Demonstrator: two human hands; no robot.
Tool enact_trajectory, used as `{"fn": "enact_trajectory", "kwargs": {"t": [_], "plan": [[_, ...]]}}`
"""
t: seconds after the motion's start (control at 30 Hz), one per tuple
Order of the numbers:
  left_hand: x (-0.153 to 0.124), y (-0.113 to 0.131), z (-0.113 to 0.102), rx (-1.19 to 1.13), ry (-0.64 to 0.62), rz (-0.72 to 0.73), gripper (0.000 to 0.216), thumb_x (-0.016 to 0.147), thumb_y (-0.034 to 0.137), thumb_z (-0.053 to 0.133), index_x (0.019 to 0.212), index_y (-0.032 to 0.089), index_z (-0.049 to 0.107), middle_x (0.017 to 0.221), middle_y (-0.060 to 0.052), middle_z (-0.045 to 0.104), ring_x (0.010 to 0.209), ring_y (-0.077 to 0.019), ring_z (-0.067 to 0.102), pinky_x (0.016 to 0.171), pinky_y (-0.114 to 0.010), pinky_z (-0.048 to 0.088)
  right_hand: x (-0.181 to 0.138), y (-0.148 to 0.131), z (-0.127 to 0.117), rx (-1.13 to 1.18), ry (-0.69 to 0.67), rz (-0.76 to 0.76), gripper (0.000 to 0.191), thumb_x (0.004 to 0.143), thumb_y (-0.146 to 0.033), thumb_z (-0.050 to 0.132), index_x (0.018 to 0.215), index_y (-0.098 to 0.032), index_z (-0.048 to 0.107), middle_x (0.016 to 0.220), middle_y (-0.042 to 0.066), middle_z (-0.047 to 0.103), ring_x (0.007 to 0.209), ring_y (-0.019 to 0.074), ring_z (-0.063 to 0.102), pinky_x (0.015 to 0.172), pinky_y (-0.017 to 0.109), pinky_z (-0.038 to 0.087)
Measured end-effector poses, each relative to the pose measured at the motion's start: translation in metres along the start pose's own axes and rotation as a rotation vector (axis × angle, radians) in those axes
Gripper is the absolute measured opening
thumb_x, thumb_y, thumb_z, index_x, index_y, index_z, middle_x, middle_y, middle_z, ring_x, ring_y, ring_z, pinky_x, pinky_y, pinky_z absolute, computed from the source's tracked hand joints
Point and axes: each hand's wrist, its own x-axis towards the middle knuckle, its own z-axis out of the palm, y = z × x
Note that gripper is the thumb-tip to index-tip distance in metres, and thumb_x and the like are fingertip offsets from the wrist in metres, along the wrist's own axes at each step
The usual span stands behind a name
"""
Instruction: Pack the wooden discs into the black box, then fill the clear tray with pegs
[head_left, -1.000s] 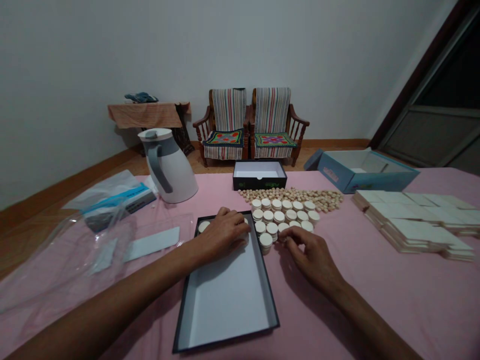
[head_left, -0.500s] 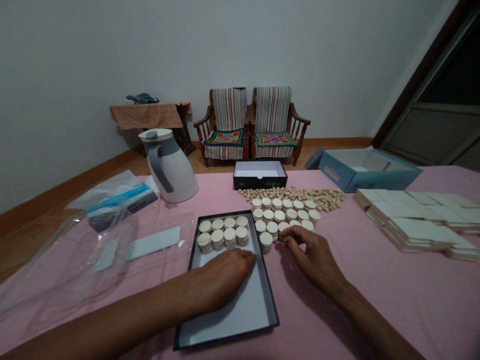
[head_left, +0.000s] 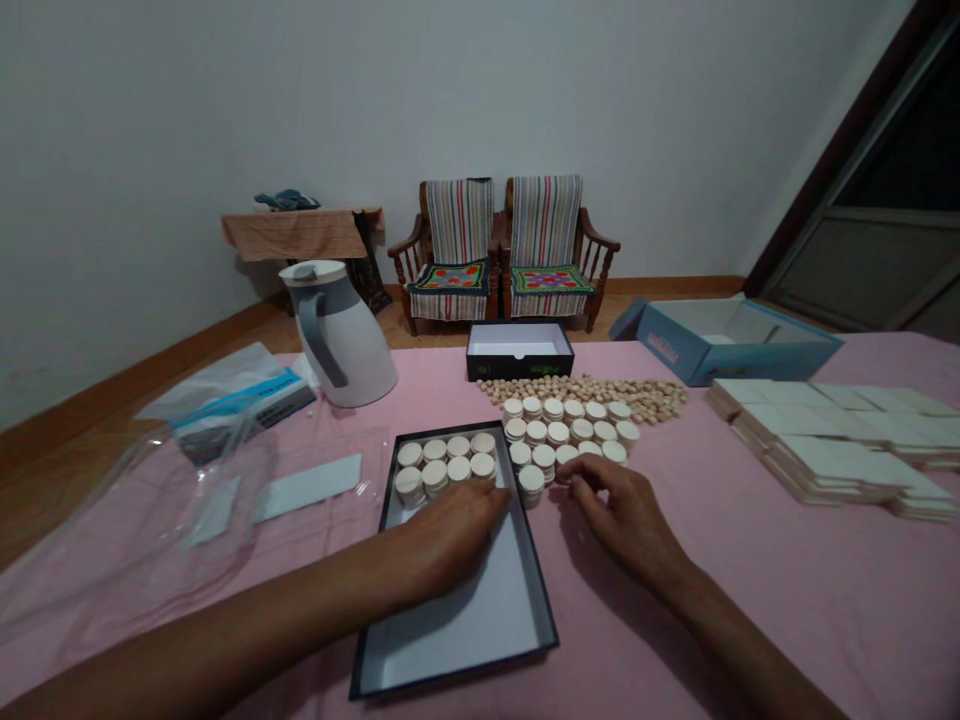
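A shallow black tray with a white floor lies in front of me on the pink tablecloth. Stacks of pale round wooden discs fill its far end in two rows. My left hand lies palm down inside the tray, fingers together, tips just below those stacks. More disc stacks stand on the cloth to the tray's right. My right hand rests beside them, its fingers pinched on a disc stack at the near edge of that group.
A band of small wooden beads lies behind the discs, then a small black box. A white jug stands back left, clear plastic bags left. Flat pale tiles and a blue box sit right. Two striped armchairs beyond.
My left hand drew back from over the discs at the tray's far end, uncovering two rows, then edged slightly forward again. My right hand has stayed at the loose stacks.
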Motion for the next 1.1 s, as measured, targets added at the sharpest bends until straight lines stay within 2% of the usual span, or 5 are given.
{"fn": "enact_trajectory", "kwargs": {"t": [0.17, 0.27, 0.4, 0.7, 1.1], "plan": [[0.007, -0.014, -0.036, 0.159, 0.208, 0.064, 0.018, 0.08, 0.026, 0.057, 0.095, 0.018, 0.064, 0.102, -0.011, 0.058, 0.097, -0.0253, 0.053, 0.083, -0.039, 0.043, 0.0, 0.001, 0.002, 0.007, -0.005, -0.012, 0.02, 0.084, -0.017, 0.043, 0.086, -0.019, 0.063, 0.08, 0.003, 0.069, 0.073, 0.0165, 0.063, 0.067, 0.029, 0.047], [0.021, -0.032, -0.044, 0.269, 0.214, 0.103, 0.049, 0.07, 0.057, 0.068, 0.104, 0.023, 0.066, 0.114, -0.013, 0.052, 0.105, -0.032, 0.046, 0.085, -0.045, 0.038, 0.0, 0.001, 0.002, 0.01, -0.016, -0.003, 0.02, 0.083, -0.017, 0.043, 0.085, -0.019, 0.063, 0.079, 0.003, 0.068, 0.073, 0.0168, 0.063, 0.067, 0.029, 0.047], [0.034, -0.045, -0.04, 0.318, 0.158, 0.152, 0.063, 0.063, 0.072, 0.064, 0.105, 0.025, 0.067, 0.119, -0.014, 0.049, 0.108, -0.0347, 0.043, 0.086, -0.048, 0.034, 0.001, -0.002, 0.001, 0.031, -0.025, 0.01, 0.02, 0.083, -0.017, 0.043, 0.083, -0.02, 0.062, 0.079, 0.003, 0.068, 0.073, 0.0166, 0.064, 0.067, 0.028, 0.047], [0.039, -0.051, -0.029, 0.354, 0.157, 0.195, 0.065, 0.062, 0.074, 0.062, 0.1, 0.022, 0.068, 0.146, -0.015, 0.032, 0.131, -0.0427, 0.024, 0.1, -0.061, 0.02, 0.0, 0.001, 0.004, 0.029, -0.035, 0.004, 0.019, 0.082, -0.014, 0.043, 0.083, -0.02, 0.061, 0.078, 0.002, 0.068, 0.074, 0.0168, 0.064, 0.067, 0.029, 0.047], [0.042, -0.055, -0.024, 0.369, 0.165, 0.212, 0.057, 0.064, 0.068, 0.066, 0.096, 0.02, 0.069, 0.146, -0.016, 0.034, 0.134, -0.0425, 0.024, 0.101, -0.061, 0.019, 0.0, 0.004, 0.004, 0.037, -0.042, 0.007, 0.021, 0.082, -0.014, 0.042, 0.084, -0.02, 0.062, 0.079, 0.002, 0.068, 0.075, 0.0171, 0.064, 0.068, 0.029, 0.047]]}}
